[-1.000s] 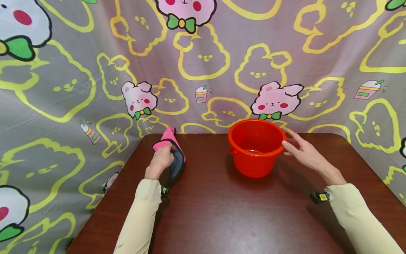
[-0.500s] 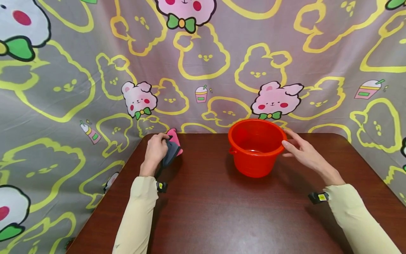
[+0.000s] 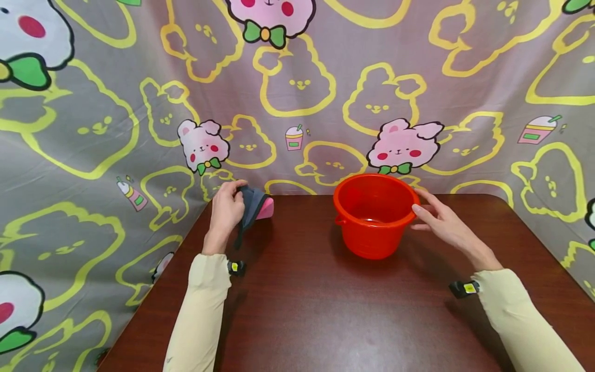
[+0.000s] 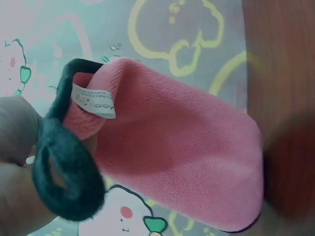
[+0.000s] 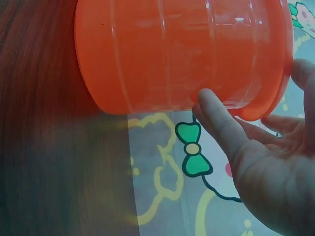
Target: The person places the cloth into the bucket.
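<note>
My left hand (image 3: 226,205) pinches a soft two-sided cleaning cloth (image 3: 251,202) at its corner, over the back left of the table. The cloth is grey on the side toward my head, with pink showing at its right. Its pink face (image 4: 182,142) fills the left wrist view, along with a white label (image 4: 93,101) and a dark hanging loop (image 4: 69,172) beside the fingers. On the right, a red plastic bucket (image 3: 374,240) stands upright. My right hand (image 3: 441,221) rests against its rim and side, fingers mostly straight (image 5: 216,115).
Brown wooden table (image 3: 307,310) lies under everything. A grey curtain (image 3: 321,113) printed with cartoon rabbits hangs right behind its far edge and along both sides.
My left hand has moved left and farther back, raising the cloth and turning it so more grey faces my head. The right hand and the bucket stay where they were.
</note>
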{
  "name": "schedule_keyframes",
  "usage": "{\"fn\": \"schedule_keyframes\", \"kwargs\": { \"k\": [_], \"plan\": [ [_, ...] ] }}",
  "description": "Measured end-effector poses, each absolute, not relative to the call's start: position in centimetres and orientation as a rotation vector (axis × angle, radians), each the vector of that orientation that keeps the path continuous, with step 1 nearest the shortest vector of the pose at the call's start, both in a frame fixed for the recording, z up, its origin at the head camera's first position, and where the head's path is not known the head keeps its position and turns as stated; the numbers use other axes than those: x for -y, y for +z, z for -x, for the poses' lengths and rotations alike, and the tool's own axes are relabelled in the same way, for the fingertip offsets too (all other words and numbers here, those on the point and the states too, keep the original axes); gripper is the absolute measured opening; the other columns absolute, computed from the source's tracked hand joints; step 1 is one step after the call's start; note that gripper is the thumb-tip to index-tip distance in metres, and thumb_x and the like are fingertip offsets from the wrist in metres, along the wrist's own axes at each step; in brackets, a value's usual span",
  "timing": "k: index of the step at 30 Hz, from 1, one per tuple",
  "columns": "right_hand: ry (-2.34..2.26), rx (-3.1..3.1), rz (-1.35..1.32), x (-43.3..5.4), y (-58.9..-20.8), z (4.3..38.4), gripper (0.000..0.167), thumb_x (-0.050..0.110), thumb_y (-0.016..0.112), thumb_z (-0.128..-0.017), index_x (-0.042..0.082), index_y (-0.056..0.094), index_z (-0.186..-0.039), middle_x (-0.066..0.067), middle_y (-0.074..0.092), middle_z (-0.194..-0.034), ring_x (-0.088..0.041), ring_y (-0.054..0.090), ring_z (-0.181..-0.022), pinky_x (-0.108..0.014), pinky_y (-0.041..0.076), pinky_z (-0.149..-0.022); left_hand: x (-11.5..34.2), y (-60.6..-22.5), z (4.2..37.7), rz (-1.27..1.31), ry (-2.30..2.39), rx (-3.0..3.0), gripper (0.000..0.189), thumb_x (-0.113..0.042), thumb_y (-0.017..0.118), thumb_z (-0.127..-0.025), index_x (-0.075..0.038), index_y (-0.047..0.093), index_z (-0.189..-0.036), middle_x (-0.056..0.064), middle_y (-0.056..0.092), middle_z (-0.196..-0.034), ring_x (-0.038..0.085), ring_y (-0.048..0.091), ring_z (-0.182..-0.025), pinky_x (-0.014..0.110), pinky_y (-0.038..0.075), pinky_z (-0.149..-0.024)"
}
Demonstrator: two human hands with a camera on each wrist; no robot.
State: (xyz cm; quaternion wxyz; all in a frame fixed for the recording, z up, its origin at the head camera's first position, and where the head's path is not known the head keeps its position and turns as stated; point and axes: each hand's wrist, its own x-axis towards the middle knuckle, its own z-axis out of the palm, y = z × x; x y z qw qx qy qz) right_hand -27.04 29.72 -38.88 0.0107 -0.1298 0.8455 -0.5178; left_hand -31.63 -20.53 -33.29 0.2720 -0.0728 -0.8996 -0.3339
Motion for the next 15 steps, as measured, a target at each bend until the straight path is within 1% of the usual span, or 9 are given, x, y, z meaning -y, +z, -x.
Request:
{"fn": "schedule_keyframes", "kwargs": {
  "k": [4, 6, 10, 15],
  "plan": [
    [-1.660, -2.618, 0.437, -29.7, -39.1, 27.1, 0.069, 0.031, 0.049, -0.103, 0.018, 0.010, -0.159, -0.027, 0.032, -0.154, -0.007, 0.070, -0.098, -0.024, 0.058, -0.080, 19.8, -32.2, 31.4, 0.204, -0.917, 2.385, 0.031, -0.004, 0.049, -0.097, -0.007, 0.066, -0.123, 0.018, 0.062, -0.120, 0.036, 0.059, -0.109, 0.049, 0.047, -0.097],
    [-1.692, -2.605, 0.458, -29.6, -39.2, 27.2, 0.068, 0.029, 0.048, -0.103, 0.017, 0.012, -0.159, -0.026, 0.032, -0.154, 0.001, 0.067, -0.098, -0.024, 0.058, -0.080, 19.5, -31.8, 31.3, 0.211, -0.932, 2.354, 0.032, -0.004, 0.049, -0.097, -0.008, 0.066, -0.123, 0.017, 0.062, -0.119, 0.035, 0.059, -0.108, 0.049, 0.047, -0.096],
    [-1.729, -2.580, 0.490, -29.4, -39.3, 27.3, 0.066, 0.027, 0.047, -0.104, 0.017, 0.012, -0.158, -0.026, 0.031, -0.153, 0.005, 0.064, -0.100, -0.024, 0.058, -0.082, 19.1, -31.5, 31.3, 0.211, -0.958, 2.307, 0.031, -0.003, 0.048, -0.097, -0.008, 0.066, -0.122, 0.016, 0.062, -0.120, 0.033, 0.058, -0.110, 0.048, 0.047, -0.099],
    [-1.731, -2.574, 0.495, -29.3, -39.5, 27.4, 0.065, 0.027, 0.046, -0.104, 0.016, 0.012, -0.158, -0.025, 0.029, -0.154, 0.005, 0.063, -0.101, -0.023, 0.057, -0.082, 18.6, -31.0, 30.9, 0.275, -0.957, 2.223, 0.030, -0.001, 0.050, -0.096, -0.007, 0.067, -0.121, 0.016, 0.063, -0.120, 0.032, 0.058, -0.112, 0.048, 0.046, -0.101]
  ]
}}
